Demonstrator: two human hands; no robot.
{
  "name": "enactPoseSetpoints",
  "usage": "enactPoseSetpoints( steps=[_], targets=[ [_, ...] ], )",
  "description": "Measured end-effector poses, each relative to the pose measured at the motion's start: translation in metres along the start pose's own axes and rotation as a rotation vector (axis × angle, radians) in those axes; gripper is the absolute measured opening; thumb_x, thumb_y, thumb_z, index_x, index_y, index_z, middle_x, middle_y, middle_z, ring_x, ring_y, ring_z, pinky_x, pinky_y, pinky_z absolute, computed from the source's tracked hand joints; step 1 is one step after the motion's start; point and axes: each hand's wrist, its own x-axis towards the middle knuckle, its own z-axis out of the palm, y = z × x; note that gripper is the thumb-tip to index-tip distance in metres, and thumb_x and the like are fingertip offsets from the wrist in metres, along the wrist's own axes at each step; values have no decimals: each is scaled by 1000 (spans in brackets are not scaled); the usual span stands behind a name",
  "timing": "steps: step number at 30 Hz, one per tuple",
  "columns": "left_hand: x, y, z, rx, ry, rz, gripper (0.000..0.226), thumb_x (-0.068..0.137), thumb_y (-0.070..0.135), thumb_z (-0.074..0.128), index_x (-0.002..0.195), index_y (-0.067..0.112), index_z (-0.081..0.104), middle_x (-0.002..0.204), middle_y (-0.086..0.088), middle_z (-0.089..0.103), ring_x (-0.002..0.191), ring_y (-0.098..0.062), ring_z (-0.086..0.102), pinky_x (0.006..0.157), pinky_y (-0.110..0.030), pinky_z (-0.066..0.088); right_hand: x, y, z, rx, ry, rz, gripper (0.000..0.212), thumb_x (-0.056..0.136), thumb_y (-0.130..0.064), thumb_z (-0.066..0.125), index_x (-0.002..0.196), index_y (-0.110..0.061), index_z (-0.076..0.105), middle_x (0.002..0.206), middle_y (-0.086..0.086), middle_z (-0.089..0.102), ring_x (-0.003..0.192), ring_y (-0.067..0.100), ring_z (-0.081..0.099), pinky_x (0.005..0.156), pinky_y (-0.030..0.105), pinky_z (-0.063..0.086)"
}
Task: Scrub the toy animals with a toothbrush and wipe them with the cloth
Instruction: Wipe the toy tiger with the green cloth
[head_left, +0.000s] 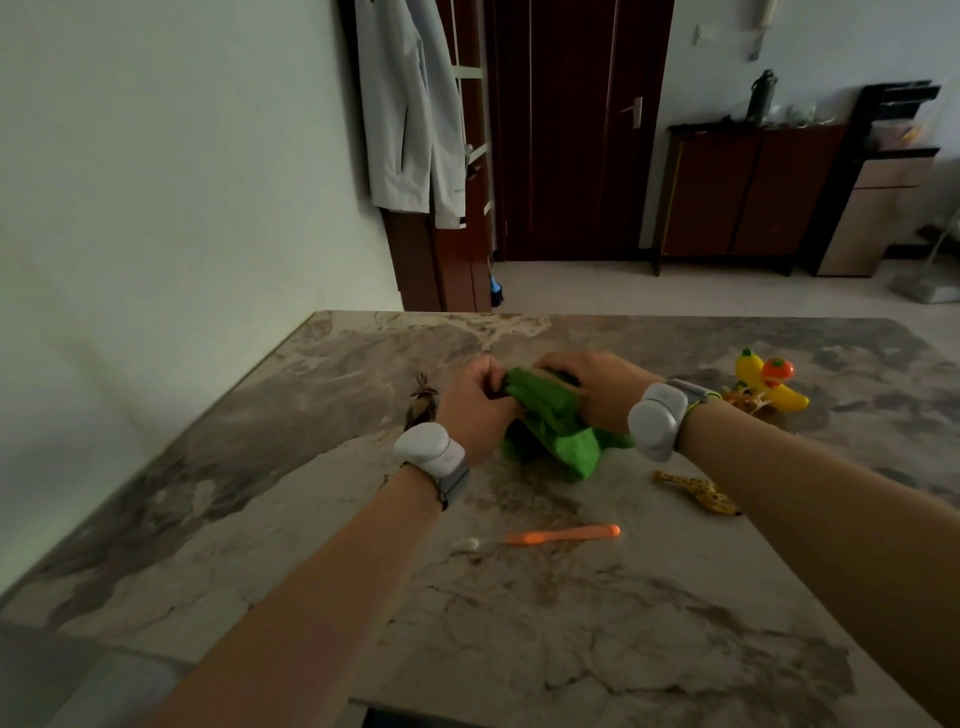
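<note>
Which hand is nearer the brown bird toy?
Left. The left hand grips the green cloth just beside the brown bird toy; the right hand holds the cloth's other side, farther off.

We wear a rounded white pod (428, 449) on our left wrist, held by a grey fabric strap (457, 480) with a small dark clasp at its near edge. A matching pale pod (655, 423) sits on our right wrist on a grey band (688, 391), with a thin yellow-green cord (701, 404) along its edge. Our left hand (475, 402) and right hand (592, 384) are bare, as are the left forearm (332, 587) and right forearm (810, 499).
</note>
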Motion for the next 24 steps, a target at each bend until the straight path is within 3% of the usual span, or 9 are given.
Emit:
enactPoseSetpoints(
  steps=[2,5,7,9,11,13,15,19,24],
  targets=[
    [-1,-3,-1,-28,-6,-7,38,78,-2,70,70,21,40,64,0,44,59,-14,41,58,-32,44,-2,2,2,21,29,-4,24,101,-35,51,119,-24,62,97,-3,67,81,13,65,77,32,55],
    [0,-5,-3,-142,-52,-151,18,83,7,67,80,19,53,83,-12,58,79,-27,59,81,-50,56,0,9,2,-70,92,-7,23,96,-36,58,119,-30,61,100,-2,68,83,17,64,81,40,57],
    [0,-3,-3,-161,-6,-219,13,95,7,53,88,17,57,91,-11,63,89,-28,63,88,-47,57,-1,12,1,-85,145,32,26,95,-52,55,106,-30,63,91,-4,68,78,17,64,75,41,58],
    [2,-3,-5,-6,118,-121,10,98,18,48,102,18,58,102,-8,64,94,-25,62,84,-40,55,0,11,3,-125,157,68,35,93,-59,53,93,-26,63,80,-4,64,70,16,61,68,41,57],
    [3,-3,-6,129,97,7,29,101,31,50,127,19,54,127,-6,58,112,-18,57,91,-32,50,2,7,7,-173,120,70,38,95,-59,51,88,-24,61,78,-4,62,68,16,60,65,37,55],
    [3,0,-3,202,-56,46,41,102,43,45,139,25,49,139,-1,53,122,-13,52,100,-29,47,4,2,10,-184,109,42,35,98,-55,47,87,-23,58,75,-6,58,66,16,58,61,31,49],
    [-2,5,2,224,-153,15,39,104,41,42,137,23,51,133,-1,57,116,-13,55,100,-29,47,5,0,13,-179,130,17,32,101,-47,44,85,-23,56,71,-8,54,63,14,54,57,28,43],
    [-6,-6,4,216,-178,-63,39,103,41,43,134,19,49,124,-1,62,107,-15,61,93,-31,53,8,3,15,-174,171,13,40,106,-43,37,83,-18,58,69,-7,52,60,10,50,61,30,42],
    [-10,-12,5,210,-98,-20,34,103,28,49,134,15,49,116,5,61,99,-6,60,76,-5,48,5,9,22,-12,238,0,40,103,-45,42,90,-13,62,81,0,59,71,14,55,69,35,47]
  ],
)
